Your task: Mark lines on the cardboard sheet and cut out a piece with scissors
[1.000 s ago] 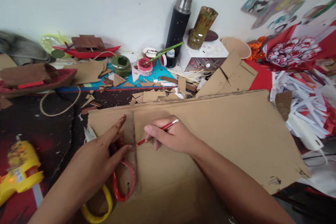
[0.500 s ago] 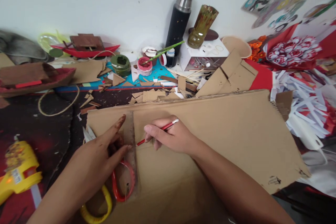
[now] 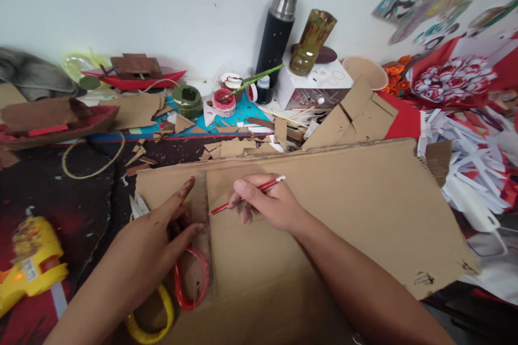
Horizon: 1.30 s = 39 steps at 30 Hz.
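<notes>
A large sheet of brown cardboard lies in front of me. My left hand presses a flat, brown-stained strip onto its left part, with index finger and thumb stretched apart and the other fingers curled under. Scissors with one red and one yellow handle loop lie beneath that hand, their blades poking out to its left. In my right hand is a slim red pencil with a white end. Its tip is at the strip's right edge; I cannot tell whether it touches the cardboard.
A yellow glue gun lies at the left. Two model boats, a green paint pot, a pink paint pot and cardboard scraps line the back. A black flask stands by the wall; paper strips heap at the right.
My right hand has moved slightly up and to the right, and the pencil tip has gone up along the strip's edge. The left hand keeps its place on the strip.
</notes>
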Tool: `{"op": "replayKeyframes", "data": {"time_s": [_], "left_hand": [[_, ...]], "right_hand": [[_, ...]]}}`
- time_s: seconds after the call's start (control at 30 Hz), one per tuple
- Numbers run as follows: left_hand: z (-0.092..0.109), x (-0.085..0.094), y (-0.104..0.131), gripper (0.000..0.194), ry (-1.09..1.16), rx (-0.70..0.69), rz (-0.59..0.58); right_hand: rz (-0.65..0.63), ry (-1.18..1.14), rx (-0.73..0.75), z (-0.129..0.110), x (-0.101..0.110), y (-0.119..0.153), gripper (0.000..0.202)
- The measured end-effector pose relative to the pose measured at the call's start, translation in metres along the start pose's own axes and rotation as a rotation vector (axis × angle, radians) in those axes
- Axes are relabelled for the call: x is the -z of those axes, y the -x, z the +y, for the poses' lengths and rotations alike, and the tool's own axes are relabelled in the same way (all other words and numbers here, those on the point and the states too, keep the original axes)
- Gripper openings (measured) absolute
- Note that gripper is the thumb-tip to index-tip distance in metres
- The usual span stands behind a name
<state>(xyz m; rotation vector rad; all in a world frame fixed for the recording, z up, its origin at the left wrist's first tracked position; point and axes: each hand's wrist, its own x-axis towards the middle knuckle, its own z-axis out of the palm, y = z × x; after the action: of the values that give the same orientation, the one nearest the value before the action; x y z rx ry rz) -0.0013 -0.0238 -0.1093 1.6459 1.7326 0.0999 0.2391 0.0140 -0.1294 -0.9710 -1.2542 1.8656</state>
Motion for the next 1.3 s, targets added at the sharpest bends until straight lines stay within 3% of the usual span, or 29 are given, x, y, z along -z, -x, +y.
{"op": "replayKeyframes", "data": {"time_s": [0.57,0.93,1.3], "left_hand": [[-0.0049,-0.002,0.001,0.097,0.058,-0.032,0.014],[-0.0071,-0.0019,0.002,0.088,0.047,-0.125,0.072],[-0.0061,-0.0036,0.0008,0.085,0.034,-0.093,0.087]], "right_hand": [[0.0,0.189,0.059,0.0058,-0.0029,0.0027,0.042],[-0.016,0.224,0.056,0.0077,-0.0004,0.0029,0.044],[-0.021,0.112,0.042,0.005,-0.0011,0.0023,0.053]]}}
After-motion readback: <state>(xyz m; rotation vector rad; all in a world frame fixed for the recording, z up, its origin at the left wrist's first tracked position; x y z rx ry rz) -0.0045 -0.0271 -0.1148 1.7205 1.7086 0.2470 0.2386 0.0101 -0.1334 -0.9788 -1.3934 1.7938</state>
